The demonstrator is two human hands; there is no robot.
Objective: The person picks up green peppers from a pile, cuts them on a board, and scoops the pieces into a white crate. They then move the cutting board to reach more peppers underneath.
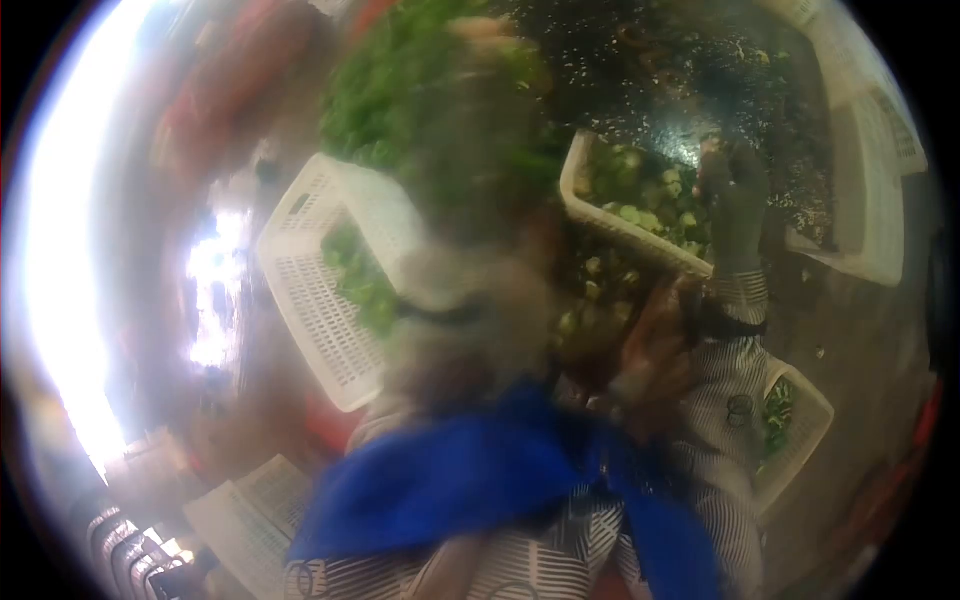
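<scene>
My left hand point(480, 140), in a dark grey-green glove and smeared by motion, overlaps a heap of green leafy vegetables point(375, 110) at the top middle. Its fingers do not show clearly. My right hand point(738, 190), in a similar glove below a striped sleeve, is at the right end of a white crate point(640, 236). Pale green cut vegetables point(650, 205) fill that crate. What the right fingers hold, if anything, I cannot tell. More pale cut pieces point(595, 290) lie just below this crate.
A white perforated crate point(310, 275) with green leaves stands at left. Another pale crate point(800, 430) with green vegetables sits lower right. A long white container wall point(870, 190) borders the wet dark surface point(650, 70). Blue cloth point(450, 480) hangs at my front.
</scene>
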